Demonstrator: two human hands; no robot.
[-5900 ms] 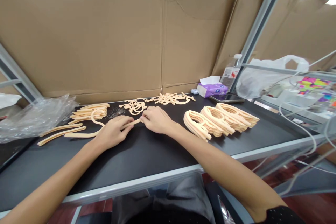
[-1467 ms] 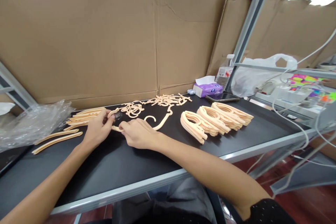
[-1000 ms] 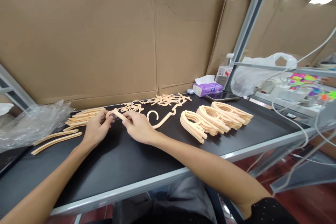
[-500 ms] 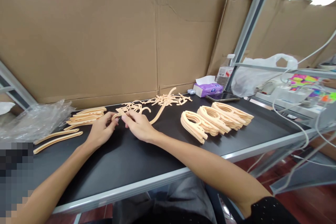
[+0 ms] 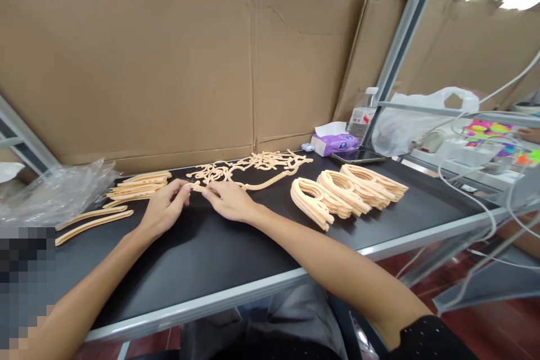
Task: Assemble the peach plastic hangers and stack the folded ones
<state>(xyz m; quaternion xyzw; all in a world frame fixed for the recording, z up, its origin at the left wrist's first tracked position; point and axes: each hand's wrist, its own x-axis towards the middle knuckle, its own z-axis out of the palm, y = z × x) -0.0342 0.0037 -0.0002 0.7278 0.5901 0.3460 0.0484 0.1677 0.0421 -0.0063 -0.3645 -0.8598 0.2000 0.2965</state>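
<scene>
My left hand (image 5: 164, 209) and my right hand (image 5: 228, 201) meet over the black table (image 5: 236, 247), both pinching one long peach-coloured curved strip (image 5: 270, 181). The strip runs from my fingertips rightwards toward a loose heap of small peach pieces (image 5: 261, 162). Left of my left hand lies a stack of long curved strips (image 5: 139, 184), and two single strips (image 5: 90, 220) lie nearer the table's left end. Rows of stacked peach loops (image 5: 346, 188) stand to the right of my right hand.
A brown cardboard wall (image 5: 177, 62) backs the table. Crumpled clear plastic (image 5: 50, 194) sits at the left. At the back right are a purple tissue pack (image 5: 333, 140), a phone (image 5: 356, 156), a water bottle (image 5: 360, 115) and a white bag (image 5: 422, 118). White cables (image 5: 485, 202) hang at the right.
The long strip's far end has swung from pointing up toward the heap to lying lower, out to the right. Both hands stayed pinched on its near end.
</scene>
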